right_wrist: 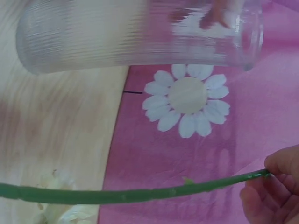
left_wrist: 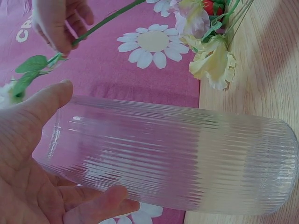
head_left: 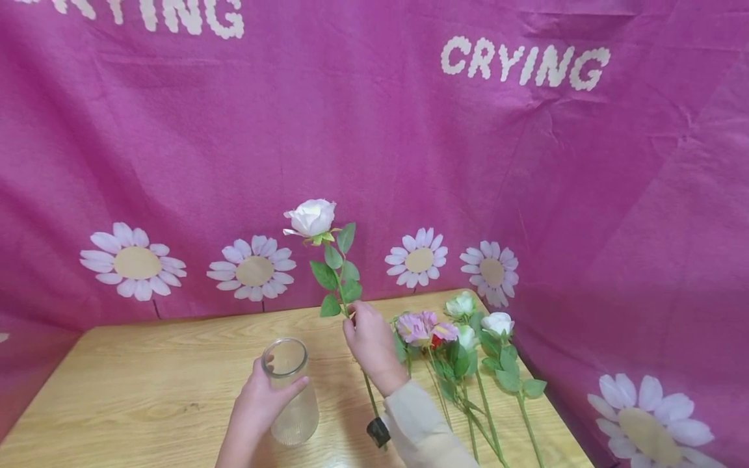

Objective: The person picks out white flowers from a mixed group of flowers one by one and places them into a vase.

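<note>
A clear ribbed glass vase (head_left: pixel 295 416) stands upright on the table, with no flower in it. My left hand (head_left: pixel 257 396) grips it just below the rim, thumb on the near side and fingers round the other; the left wrist view shows the thumb (left_wrist: pixel 53 95) against the glass. To the right of the vase, my right hand (head_left: pixel 374 341) pinches the green stem (right_wrist: pixel 93 196) of a white rose (head_left: pixel 311 218) below its leaves. The rose is held up, its bloom higher than the vase rim and its stem end pointing down beside the vase, apart from it.
Several artificial flowers lie along the right side of the wooden table (head_left: pixel 146 390): pink-lilac blooms (head_left: pixel 418 327), white roses (head_left: pixel 497 323) and a bit of red (head_left: pixel 436 341). A yellow bloom (left_wrist: pixel 212 60) lies among them. A magenta cloth (head_left: pixel 363 130) with printed daisies hangs behind and at the right.
</note>
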Demonstrator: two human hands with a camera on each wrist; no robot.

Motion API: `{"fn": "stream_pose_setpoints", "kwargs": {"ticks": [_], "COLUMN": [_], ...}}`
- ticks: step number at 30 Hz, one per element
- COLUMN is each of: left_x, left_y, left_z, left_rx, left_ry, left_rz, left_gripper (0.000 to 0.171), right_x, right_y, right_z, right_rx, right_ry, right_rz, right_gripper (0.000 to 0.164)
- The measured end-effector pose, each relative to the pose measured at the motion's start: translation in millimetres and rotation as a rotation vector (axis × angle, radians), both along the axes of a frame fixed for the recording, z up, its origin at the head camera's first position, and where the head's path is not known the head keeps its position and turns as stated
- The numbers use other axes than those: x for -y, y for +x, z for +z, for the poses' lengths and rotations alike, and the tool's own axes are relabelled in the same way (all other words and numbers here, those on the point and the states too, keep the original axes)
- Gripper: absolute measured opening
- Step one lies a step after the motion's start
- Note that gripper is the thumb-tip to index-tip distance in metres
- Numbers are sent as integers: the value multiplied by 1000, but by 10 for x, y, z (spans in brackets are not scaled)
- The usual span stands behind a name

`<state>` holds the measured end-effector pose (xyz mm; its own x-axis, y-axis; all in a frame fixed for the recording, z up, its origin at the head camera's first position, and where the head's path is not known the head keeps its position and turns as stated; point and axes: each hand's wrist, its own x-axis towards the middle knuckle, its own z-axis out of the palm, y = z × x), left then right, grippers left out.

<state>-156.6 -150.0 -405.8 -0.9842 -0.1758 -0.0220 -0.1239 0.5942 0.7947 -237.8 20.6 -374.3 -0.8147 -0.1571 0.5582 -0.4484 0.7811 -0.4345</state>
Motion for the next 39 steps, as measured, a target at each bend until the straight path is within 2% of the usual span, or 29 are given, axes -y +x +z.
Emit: {"fn": "stream_pose_setpoints", "kwargs": {"ticks": [4,12,22,39], "left_x": [1,-1,17,16], "left_y": [6,17,10,-25], "left_z": [-5,-9,-35,-18], "left_rx": [-4,0,7,37], "left_ry": [-14,-12,-10,-6], "left_rz": [0,-5,1,-22], "left_gripper": [89,90,87,96], "right_x": [51,145,226,328], "right_y": [30,47,104,247], "right_z": [109,272,550,856], "right_rx": [-10,-94,-192,-354], "right_ry": [-22,-82,-179,-306], "right_rz": [10,18,84,197], "right_gripper": [10,11,10,10]}}
